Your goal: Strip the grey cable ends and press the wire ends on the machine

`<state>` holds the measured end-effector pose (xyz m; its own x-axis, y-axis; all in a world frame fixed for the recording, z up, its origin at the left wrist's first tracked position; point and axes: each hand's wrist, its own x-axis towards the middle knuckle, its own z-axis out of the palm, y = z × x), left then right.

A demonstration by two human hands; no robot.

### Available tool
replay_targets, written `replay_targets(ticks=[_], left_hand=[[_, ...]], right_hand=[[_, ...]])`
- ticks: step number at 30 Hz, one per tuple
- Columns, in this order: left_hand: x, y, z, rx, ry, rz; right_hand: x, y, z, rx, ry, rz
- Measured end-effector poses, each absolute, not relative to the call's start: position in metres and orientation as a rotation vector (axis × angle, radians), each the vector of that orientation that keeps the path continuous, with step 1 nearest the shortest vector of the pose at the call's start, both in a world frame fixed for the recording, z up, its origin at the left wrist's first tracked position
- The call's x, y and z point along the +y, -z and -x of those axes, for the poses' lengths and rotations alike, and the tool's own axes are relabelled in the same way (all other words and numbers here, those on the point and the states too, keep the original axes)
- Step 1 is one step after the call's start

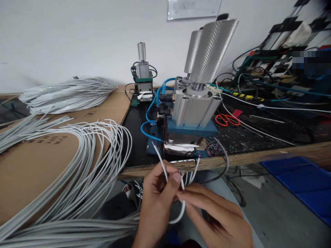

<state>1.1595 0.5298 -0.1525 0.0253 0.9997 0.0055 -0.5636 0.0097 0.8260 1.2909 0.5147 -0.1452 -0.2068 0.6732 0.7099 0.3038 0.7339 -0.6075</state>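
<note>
My left hand (159, 196) is closed on a white cable (160, 161), whose thin pinkish end sticks up past the fingers. My right hand (214, 213) pinches a curved length of white cable (183, 206) close to the left fingertips. More white cable ends (196, 170) show just behind the hands. Beyond them, at the table's edge, stands a pneumatic press (192, 110) with a blue plate and white strips at its base. A large bundle of white cables (85, 165) curves over cardboard on the left and runs down beside my left wrist.
A smaller press (143, 75) stands farther back. Orange-handled scissors (227, 120) and colored scraps (222, 148) lie on the black tabletop. A coiled cable pile (67, 94) rests on cardboard (33, 172). The table's wooden edge (248, 160) runs past the hands.
</note>
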Motion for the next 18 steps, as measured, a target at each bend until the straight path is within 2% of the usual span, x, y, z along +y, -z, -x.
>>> replay_targets(ticks=[8, 12, 18], left_hand=[[0.535, 0.152, -1.162, 0.801, -1.53, -0.696], [0.531, 0.146, -1.161, 0.716, -1.766, -0.665], [0.517, 0.145, -1.154, 0.634, -1.766, -0.882]], right_hand=[[0.518, 0.147, -1.293, -1.806, -0.409, 0.8], [0.528, 0.154, -1.294, -1.766, -0.299, 0.876], [0.539, 0.16, -1.29, -1.725, -0.112, 0.953]])
